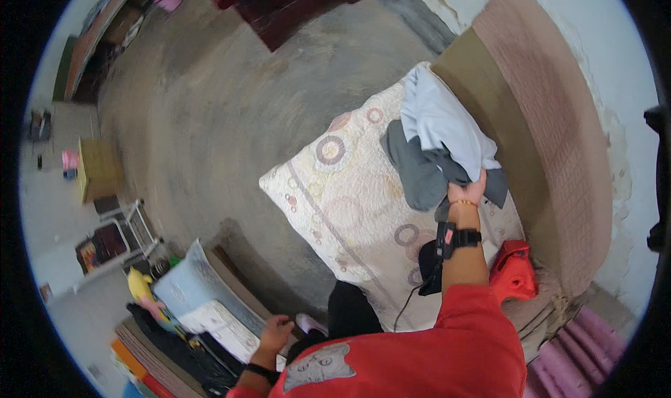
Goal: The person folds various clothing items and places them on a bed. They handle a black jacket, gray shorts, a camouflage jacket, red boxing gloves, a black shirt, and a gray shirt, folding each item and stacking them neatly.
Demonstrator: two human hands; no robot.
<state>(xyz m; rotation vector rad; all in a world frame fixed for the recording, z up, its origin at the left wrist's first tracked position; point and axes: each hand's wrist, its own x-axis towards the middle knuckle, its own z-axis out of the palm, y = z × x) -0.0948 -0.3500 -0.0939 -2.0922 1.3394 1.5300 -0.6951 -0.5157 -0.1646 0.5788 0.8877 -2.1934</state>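
My right hand (pixel 468 188), with a beaded band and a black strapped device on its wrist, reaches forward to a pile of clothes. Its fingers are closed on the dark grey garment (pixel 417 171) at the pile's near end and are partly hidden in the folds. A pale grey-blue garment (pixel 442 111) lies bunched over the dark one. Both rest on a cream quilted cover (pixel 335 195) patterned with circles. Low on the left, my left hand (pixel 277 333) hangs beside my leg, empty, its fingers loosely apart.
A padded pink-and-tan backrest (pixel 552 132) borders the cover on the right. Beside my right arm lie a red cloth item (pixel 515 272) and a black object (pixel 430 266) with a cable. A dark red wooden piece of furniture (pixel 286 6) stands beyond. Cushions (pixel 203 286) are at the left.
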